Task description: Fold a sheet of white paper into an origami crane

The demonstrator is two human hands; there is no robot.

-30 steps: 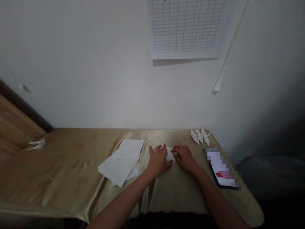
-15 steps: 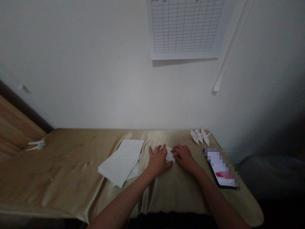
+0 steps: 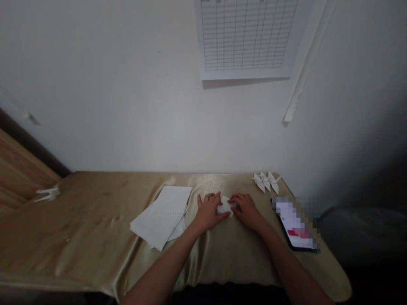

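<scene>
White paper, folded into a small piece (image 3: 225,206), lies just right of centre in the lower half of the frame, on gold satin cloth (image 3: 82,237). The bare left hand (image 3: 208,212) has just shifted slightly left and curled its fingers, baring more of the paper's left side; the bare right hand (image 3: 247,209) keeps its place at the right edge. The handling seems to be a small adjustment, steadied from the right. Both hands' bent fingers touch the paper; whether they pinch or merely press, I cannot tell.
</scene>
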